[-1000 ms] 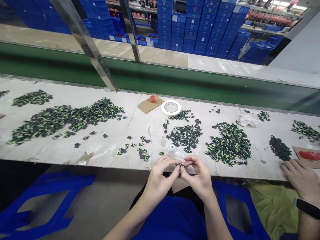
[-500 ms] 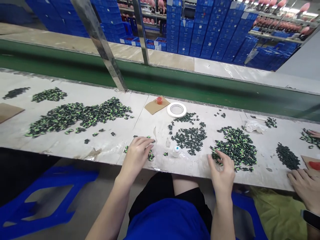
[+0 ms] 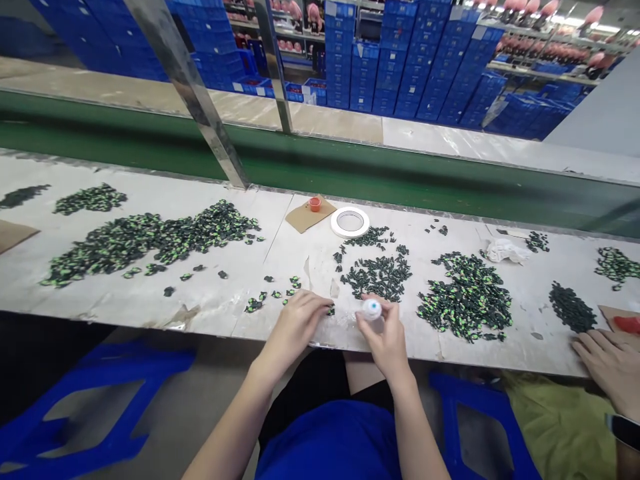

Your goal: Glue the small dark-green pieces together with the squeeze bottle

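Note:
My right hand (image 3: 386, 337) is closed around a small white bottle with a blue spot on its cap (image 3: 371, 309), held just above the near edge of the white bench (image 3: 210, 303). My left hand (image 3: 296, 324) rests at the bench edge with its fingers curled and pinched near one small dark green piece (image 3: 331, 310); I cannot make out what they hold. A few loose pieces (image 3: 273, 295) lie just left of it. A dark pile (image 3: 379, 275) sits behind the bottle and a green-and-black pile (image 3: 467, 299) lies to the right.
A long heap of green-black pieces (image 3: 145, 239) covers the bench's left. A white tape ring (image 3: 350, 222) and an orange cap on cardboard (image 3: 315, 204) sit farther back. Another person's hand (image 3: 611, 363) rests at the right edge. Blue stools stand below; a green conveyor runs behind.
My right hand left the green-and-black pile, moved left and picked up the white bottle. My left hand shifted right toward the bottle. One second ago both hands were pinched together on a small piece.

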The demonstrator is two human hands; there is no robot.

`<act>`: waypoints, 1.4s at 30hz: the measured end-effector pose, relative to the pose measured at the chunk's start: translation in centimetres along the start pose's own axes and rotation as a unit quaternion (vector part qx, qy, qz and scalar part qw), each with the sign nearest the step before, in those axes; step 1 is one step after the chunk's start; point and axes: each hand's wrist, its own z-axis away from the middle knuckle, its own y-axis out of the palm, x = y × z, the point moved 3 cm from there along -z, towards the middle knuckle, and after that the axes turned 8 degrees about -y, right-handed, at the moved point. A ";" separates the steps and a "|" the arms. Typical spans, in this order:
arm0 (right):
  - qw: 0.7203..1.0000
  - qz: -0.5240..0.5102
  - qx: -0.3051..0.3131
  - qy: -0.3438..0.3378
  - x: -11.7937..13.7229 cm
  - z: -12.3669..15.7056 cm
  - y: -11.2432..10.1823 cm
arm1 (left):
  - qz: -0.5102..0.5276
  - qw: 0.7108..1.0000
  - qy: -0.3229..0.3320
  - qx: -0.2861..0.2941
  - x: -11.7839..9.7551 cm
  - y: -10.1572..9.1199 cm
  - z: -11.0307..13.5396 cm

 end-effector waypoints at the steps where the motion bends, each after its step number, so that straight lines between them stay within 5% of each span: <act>1: 0.999 -0.023 -0.013 0.031 -0.2 0.3 -0.6 | 0.000 1.000 0.004 0.010 -0.6 0.5 0.3; 6: 0.987 -0.051 -0.130 0.075 -0.5 1.3 -3.5 | -0.047 0.999 0.001 -0.001 -1.9 2.8 1.1; 11: 0.980 -0.078 -0.174 0.064 -0.2 1.5 -4.2 | -0.050 0.998 -0.018 -0.036 -1.7 3.0 1.0; 17: 0.983 -0.010 -0.161 0.082 -0.2 1.8 -2.7 | -0.005 0.997 -0.045 -0.058 -1.2 3.0 0.9; 24: 0.987 0.076 -0.142 0.009 0.8 1.2 -2.1 | 0.001 0.996 -0.053 -0.070 -0.8 3.2 0.9; 42: 0.986 0.078 -0.145 -0.004 0.6 1.0 -1.7 | 0.000 0.996 -0.061 -0.072 -0.8 3.1 0.7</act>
